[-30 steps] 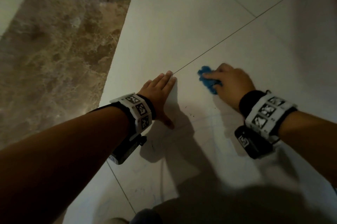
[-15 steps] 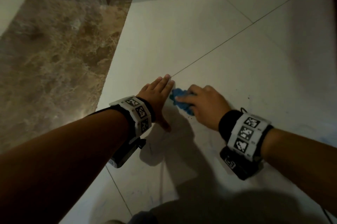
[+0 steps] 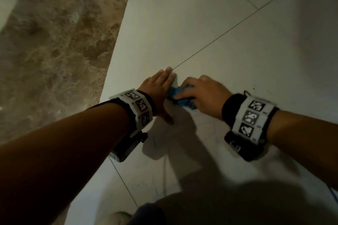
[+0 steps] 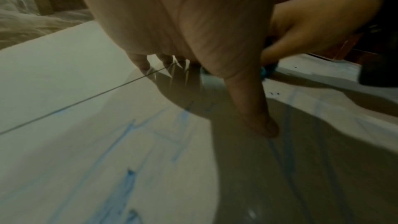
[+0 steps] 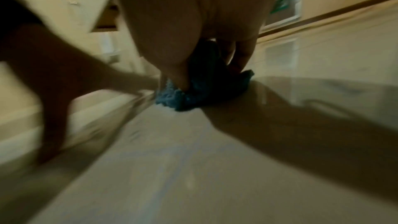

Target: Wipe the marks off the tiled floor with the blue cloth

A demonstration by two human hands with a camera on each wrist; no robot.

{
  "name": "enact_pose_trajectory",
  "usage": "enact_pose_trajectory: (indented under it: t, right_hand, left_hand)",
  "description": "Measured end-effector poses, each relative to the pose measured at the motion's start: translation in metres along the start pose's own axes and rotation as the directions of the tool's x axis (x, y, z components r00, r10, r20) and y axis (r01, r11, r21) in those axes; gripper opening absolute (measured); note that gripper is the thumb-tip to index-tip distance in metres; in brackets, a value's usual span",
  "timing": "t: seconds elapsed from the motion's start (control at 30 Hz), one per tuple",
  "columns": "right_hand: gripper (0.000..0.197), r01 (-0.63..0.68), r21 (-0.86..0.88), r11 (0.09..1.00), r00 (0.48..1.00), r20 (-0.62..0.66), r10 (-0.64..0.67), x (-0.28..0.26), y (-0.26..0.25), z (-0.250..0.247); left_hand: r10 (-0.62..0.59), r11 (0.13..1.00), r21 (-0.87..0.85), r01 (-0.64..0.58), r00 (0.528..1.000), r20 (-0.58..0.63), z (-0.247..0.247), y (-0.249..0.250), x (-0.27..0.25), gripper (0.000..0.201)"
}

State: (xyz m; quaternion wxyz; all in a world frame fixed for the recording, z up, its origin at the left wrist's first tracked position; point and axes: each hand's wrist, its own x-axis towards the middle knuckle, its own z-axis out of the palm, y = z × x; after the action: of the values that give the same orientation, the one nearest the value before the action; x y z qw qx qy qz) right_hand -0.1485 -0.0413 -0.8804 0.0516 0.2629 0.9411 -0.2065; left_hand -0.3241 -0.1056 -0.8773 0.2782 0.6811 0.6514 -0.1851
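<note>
Tiled floor (image 3: 210, 28): fills centre and right of the head view. Marble slab (image 3: 54, 50): upper left, bordering the floor's left edge. Left hand (image 3: 157, 91): centre, flat on the floor. Cloth (image 3: 180, 99): on the floor, just right of the left hand, under the right hand (image 3: 204, 93). Marks (image 4: 120, 142): on the floor, lower left of the left wrist view, nearer the camera than the hand.

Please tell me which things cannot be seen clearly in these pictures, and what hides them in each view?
- Crumpled blue cloth: in the head view the right hand covers most of it.
- Right hand's fingers: the right wrist view is motion-blurred, so their grip is unclear.
- Faint blue marks on the white tiled floor: barely visible in the dim head view.
- Left hand: its palm contact is hidden.
</note>
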Motion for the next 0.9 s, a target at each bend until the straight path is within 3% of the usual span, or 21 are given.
enact_pose_trajectory:
  t: [0.07, 0.13, 0.2, 0.27, 0.37, 0.43, 0.53, 0.57, 0.63, 0.77, 0.83, 0.9]
  right_hand:
    - [0.046, -0.144, 0.024, 0.989, 0.987, -0.066, 0.145, 0.012, 0.034, -0.010]
    - [0.045, -0.310, 0.047, 0.950, 0.938, -0.151, 0.314, 0.020, 0.061, -0.021]
    - [0.045, -0.355, 0.062, 0.933, 0.916, -0.174, 0.360, 0.018, 0.060, -0.019]
    - [0.045, -0.263, 0.064, 0.963, 0.954, -0.134, 0.270, 0.005, 0.034, -0.005]
    - [0.046, -0.002, 0.067, 0.998, 0.997, -0.075, 0.007, -0.017, 0.003, 0.008]
    - [0.040, 0.009, 0.047, 0.999, 0.997, -0.076, -0.006, -0.016, 0.025, -0.004]
    - [0.035, -0.233, -0.071, 0.970, 0.960, -0.176, 0.218, -0.007, 0.082, -0.026]
    - [0.027, -0.270, -0.156, 0.950, 0.948, -0.217, 0.234, -0.007, 0.098, -0.027]
    - [0.011, -0.317, -0.093, 0.944, 0.915, -0.292, 0.278, -0.016, 0.098, -0.025]
    - [0.032, -0.218, -0.060, 0.974, 0.956, -0.213, 0.201, -0.031, 0.049, 0.001]
    - [0.030, -0.133, 0.065, 0.989, 0.978, -0.154, 0.142, -0.039, 0.031, 0.003]
    - [0.029, -0.100, 0.044, 0.994, 0.989, -0.105, 0.104, -0.039, 0.043, -0.003]
  left_hand:
    - [0.002, 1.000, -0.012, -0.003, 1.000, -0.010, 0.001, -0.002, 0.000, 0.144]
    - [0.005, 1.000, -0.022, -0.005, 1.000, -0.017, 0.001, -0.003, 0.000, 0.146]
    - [0.007, 1.000, -0.007, -0.007, 1.000, -0.024, 0.001, -0.003, -0.001, 0.147]
    - [-0.002, 1.000, 0.017, 0.003, 1.000, -0.030, 0.000, -0.001, 0.000, 0.147]
    - [-0.027, 1.000, 0.011, 0.028, 0.999, -0.023, -0.002, 0.004, 0.000, 0.147]
    - [-0.038, 0.999, -0.009, 0.038, 0.998, -0.041, -0.002, 0.007, -0.001, 0.147]
    - [-0.036, 0.999, -0.005, 0.036, 0.998, -0.048, -0.005, 0.014, -0.001, 0.145]
    - [-0.027, 1.000, 0.008, 0.027, 0.999, -0.039, -0.007, 0.017, 0.000, 0.145]
    - [-0.001, 1.000, 0.015, 0.001, 1.000, -0.028, -0.010, 0.027, 0.006, 0.145]
    - [0.038, 0.999, 0.002, -0.038, 0.999, -0.012, -0.009, 0.049, 0.017, 0.145]
    - [0.027, 1.000, 0.008, -0.027, 1.000, -0.003, -0.006, 0.054, 0.020, 0.146]
    - [0.019, 1.000, 0.015, -0.019, 1.000, -0.009, -0.004, 0.055, 0.021, 0.146]
